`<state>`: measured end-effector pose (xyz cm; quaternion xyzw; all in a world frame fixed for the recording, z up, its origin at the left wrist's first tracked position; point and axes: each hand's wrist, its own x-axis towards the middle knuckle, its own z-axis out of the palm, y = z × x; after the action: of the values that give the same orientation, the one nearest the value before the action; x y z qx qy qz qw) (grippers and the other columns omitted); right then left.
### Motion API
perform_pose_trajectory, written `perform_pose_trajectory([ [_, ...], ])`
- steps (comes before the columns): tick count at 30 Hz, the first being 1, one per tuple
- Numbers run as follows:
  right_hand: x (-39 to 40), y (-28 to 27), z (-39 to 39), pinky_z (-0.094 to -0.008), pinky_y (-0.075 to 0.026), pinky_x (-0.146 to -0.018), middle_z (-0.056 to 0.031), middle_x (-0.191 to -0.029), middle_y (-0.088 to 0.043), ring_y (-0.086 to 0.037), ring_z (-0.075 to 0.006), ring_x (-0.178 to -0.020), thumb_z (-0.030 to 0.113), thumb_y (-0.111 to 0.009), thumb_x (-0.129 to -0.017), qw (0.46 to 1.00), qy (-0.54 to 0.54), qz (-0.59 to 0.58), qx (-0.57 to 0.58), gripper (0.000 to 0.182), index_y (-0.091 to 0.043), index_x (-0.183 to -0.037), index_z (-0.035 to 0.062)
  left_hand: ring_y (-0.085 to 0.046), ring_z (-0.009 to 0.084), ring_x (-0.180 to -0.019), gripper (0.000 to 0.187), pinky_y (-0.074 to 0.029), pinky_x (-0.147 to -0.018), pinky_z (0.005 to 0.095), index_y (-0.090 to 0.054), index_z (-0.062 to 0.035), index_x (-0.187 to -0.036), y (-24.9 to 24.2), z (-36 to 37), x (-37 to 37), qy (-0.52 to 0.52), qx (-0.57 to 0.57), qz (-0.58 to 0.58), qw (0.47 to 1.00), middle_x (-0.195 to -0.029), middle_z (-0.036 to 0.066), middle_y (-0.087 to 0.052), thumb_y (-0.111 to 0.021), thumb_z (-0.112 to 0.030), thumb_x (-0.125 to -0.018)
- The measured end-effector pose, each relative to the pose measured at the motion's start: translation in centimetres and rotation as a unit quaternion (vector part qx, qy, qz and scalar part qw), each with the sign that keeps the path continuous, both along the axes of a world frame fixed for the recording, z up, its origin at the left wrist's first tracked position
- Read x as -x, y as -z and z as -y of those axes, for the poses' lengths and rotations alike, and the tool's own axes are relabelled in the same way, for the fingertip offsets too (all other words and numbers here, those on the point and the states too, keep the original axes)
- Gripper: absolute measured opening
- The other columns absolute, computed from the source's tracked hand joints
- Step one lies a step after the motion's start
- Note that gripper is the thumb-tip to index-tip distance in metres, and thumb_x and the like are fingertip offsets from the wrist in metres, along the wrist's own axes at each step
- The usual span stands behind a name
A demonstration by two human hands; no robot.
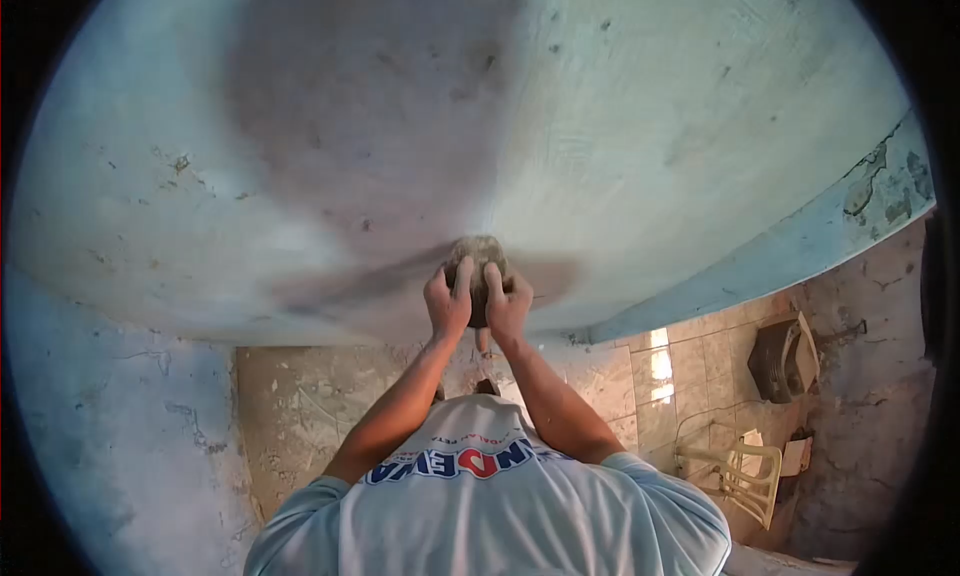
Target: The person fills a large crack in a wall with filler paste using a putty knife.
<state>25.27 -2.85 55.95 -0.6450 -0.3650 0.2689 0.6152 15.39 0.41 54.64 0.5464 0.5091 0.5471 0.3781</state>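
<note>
Both hands are raised in front of me against a pale green wall. Between them is a rough, grey-brown block, like a sanding block, pressed to the wall's surface. My left hand is closed on its left side, thumb lying along the near face. From the right, my right hand grips the same block in a mirrored way. The fingertips behind it are partly hidden. Dark shadows of my head and arms fall on the wall around the block.
On the tiled floor at right stand a pale plastic chair and a dark, boxy old television. Paint is peeling at the wall's right edge. A stained blue wall borders the left side.
</note>
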Motion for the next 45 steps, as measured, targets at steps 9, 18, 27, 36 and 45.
perform_pose_trajectory([
  [9,-0.7,-1.0,-0.3,-0.0344,-0.044,-0.057,-0.0021,-0.063,-0.056,-0.049,-0.0097,-0.064,0.027,-0.073,-0.099,1.0,-0.02,-0.019,-0.006,0.039,-0.063,-0.076,-0.0031,-0.072,0.0332,-0.082,0.037,-0.052,-0.073,0.0432,-0.071,0.0051,-0.106,-2.2,-1.1,-0.4,0.009,-0.032,0.022,0.999,-0.089,0.02,-0.074,-0.065,-0.032,-0.103],
  [18,-0.3,9.3,1.4,-0.0319,-0.044,-0.058,-0.0008,-0.065,-0.058,-0.049,-0.0096,-0.064,0.027,-0.072,-0.1,0.999,0.02,-0.008,0.031,0.037,-0.067,-0.081,-0.0046,-0.072,0.0341,-0.081,0.037,-0.053,-0.073,0.0426,-0.071,0.0054,-0.103,6.6,1.7,-0.5,-0.009,0.045,-0.066,0.997,-0.087,0.021,-0.074,-0.067,-0.032,-0.102],
  [27,-0.4,3.5,0.4,-0.0315,-0.048,-0.063,-0.004,-0.075,-0.066,-0.054,-0.0098,-0.07,0.023,-0.07,-0.101,0.999,-0.012,-0.035,-0.009,0.027,-0.073,-0.098,-0.0034,-0.07,0.0317,-0.077,0.041,-0.052,-0.069,0.0453,-0.071,0.0049,-0.1,1.8,-0.1,-0.2,0.019,-0.016,-0.015,1.0,-0.086,0.02,-0.073,-0.067,-0.036,-0.102],
  [36,-0.1,-3.5,-0.6,-0.0317,-0.049,-0.065,-0.0019,-0.072,-0.064,-0.055,-0.0102,-0.07,0.024,-0.068,-0.103,0.994,-0.036,-0.1,-0.038,0.031,-0.07,-0.095,-0.0057,-0.071,0.0355,-0.078,0.039,-0.052,-0.07,0.0431,-0.072,0.0036,-0.099,-2.8,-1.2,0.0,0.03,-0.016,0.002,0.999,-0.088,0.022,-0.073,-0.068,-0.035,-0.1],
  [45,0.0,3.2,0.8,-0.0306,-0.046,-0.061,0.0008,-0.071,-0.06,-0.051,-0.0081,-0.069,0.026,-0.07,-0.102,0.999,0.013,-0.021,-0.024,0.036,-0.068,-0.083,-0.0047,-0.072,0.0374,-0.086,0.042,-0.052,-0.074,0.047,-0.073,0.0053,-0.105,2.0,0.7,-0.5,0.002,0.022,-0.027,0.999,-0.092,0.024,-0.074,-0.067,-0.036,-0.101],
])
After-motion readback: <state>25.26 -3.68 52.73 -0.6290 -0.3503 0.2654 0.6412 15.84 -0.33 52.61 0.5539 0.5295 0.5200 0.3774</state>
